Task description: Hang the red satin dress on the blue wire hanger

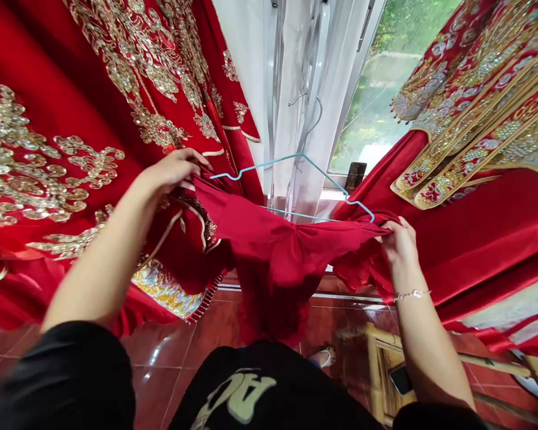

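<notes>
Both forearms reach forward and up from the bottom of the view, spread apart, with the elbows out of frame below. The left hand (174,170) is raised higher, its fingers curled over and pinching the edge of a red cloth (273,254) beside the left arm of a pale blue wire hanger (269,162). The right hand (399,245), lower and with a thin chain bracelet (412,294) on the wrist, pinches the opposite edge near the hanger's right end. Both hands are closed on the cloth, which is stretched between them across the hanger's lower bar, and the rest of it hangs in folds toward the floor.

Red robes with gold embroidery hang on the left (27,119) and right (475,131). Behind the hanger are a white curtain (246,60) and a window (385,101), with a dark phone (355,176) on its sill. Another phone (401,379) lies on a bamboo stool (376,364) above the red tile floor (161,352). The black shirt (233,397) below carries a pale print, upside down, that cannot be read with certainty.
</notes>
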Demonstrator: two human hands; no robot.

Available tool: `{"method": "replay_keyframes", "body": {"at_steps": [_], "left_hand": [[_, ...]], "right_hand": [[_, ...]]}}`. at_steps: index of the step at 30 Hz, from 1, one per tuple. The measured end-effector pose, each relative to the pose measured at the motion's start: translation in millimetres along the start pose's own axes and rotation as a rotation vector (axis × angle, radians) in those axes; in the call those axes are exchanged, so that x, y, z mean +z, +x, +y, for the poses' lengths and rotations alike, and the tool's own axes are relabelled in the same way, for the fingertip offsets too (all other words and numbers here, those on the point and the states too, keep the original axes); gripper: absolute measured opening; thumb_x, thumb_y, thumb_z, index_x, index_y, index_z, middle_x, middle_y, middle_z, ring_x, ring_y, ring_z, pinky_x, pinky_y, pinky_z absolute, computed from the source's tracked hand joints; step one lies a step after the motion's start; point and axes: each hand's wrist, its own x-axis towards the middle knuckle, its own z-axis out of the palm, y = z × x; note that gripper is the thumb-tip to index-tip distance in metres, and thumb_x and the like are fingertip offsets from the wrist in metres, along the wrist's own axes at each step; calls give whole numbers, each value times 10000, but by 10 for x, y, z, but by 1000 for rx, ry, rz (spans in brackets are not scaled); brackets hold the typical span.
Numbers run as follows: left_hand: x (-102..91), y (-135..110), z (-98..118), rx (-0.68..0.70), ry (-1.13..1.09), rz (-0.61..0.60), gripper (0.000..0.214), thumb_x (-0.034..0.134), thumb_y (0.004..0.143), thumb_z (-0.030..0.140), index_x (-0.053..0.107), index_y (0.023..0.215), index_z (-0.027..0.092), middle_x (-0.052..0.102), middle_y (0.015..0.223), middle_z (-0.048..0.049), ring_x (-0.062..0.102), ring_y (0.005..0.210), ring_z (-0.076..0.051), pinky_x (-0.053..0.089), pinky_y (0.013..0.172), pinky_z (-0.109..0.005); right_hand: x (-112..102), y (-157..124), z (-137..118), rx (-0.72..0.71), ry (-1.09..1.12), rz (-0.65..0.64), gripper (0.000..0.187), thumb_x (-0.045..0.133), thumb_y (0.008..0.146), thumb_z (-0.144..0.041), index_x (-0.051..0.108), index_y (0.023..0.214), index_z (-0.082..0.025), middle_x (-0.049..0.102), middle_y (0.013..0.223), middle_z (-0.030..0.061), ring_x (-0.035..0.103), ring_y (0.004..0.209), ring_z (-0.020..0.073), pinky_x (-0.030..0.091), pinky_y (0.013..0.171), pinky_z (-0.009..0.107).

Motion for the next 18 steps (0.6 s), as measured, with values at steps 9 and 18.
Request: {"method": "replay_keyframes", "body": {"at_steps": [9, 18], "left_hand": [[938, -539, -1312, -150, -375, -31, 506, 473, 561, -18, 598, 1015, 167, 647, 815, -11, 476, 544, -101, 348, 468, -193], [1893, -1071, -2202, -146, -392, -375, 378, 499, 544, 119, 666, 882, 153, 729, 1019, -76, 679, 915, -212, 532, 800, -285]], "right_hand": [[-352, -684, 1131, 150, 102, 69, 346, 651, 480, -218, 371, 684, -236, 422, 528, -113, 348, 451, 58, 274, 414, 189], [-184, -1455, 1304, -140, -83, 143, 188, 639, 556, -166, 484, 658, -197, 459, 591, -91, 410, 569, 74, 349, 560, 197]]}}
